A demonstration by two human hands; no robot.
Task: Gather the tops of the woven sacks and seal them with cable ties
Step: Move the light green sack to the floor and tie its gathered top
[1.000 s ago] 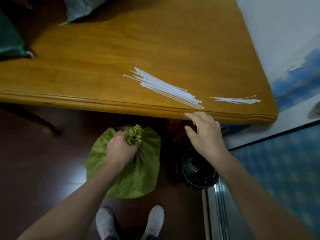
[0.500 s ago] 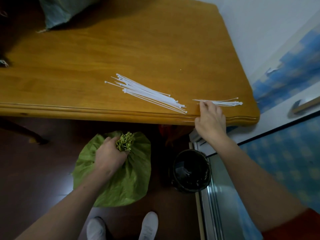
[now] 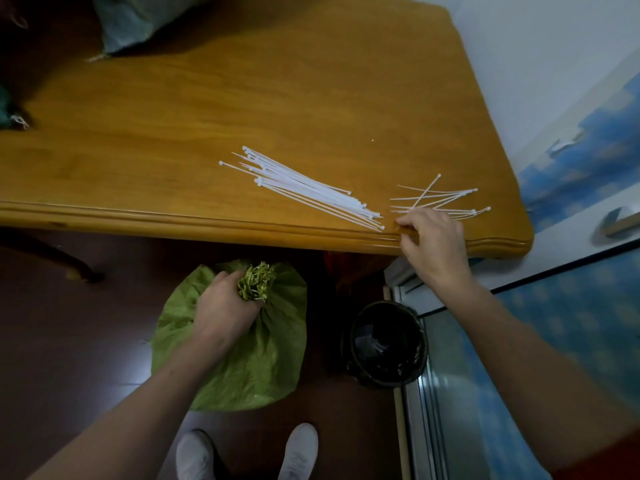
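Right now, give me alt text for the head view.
The left hand grips the gathered top of a green woven sack on the floor; the right hand touches scattered white cable ties at the edge of the wooden table.

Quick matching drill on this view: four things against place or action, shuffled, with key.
1 green sack
2 left hand
3 right hand
4 black bin

A on the floor, right of the sack
B at the loose cable ties by the table corner
C grips the sack top
D on the floor, top bunched up

Pairs: 1-D, 2-C, 3-B, 4-A
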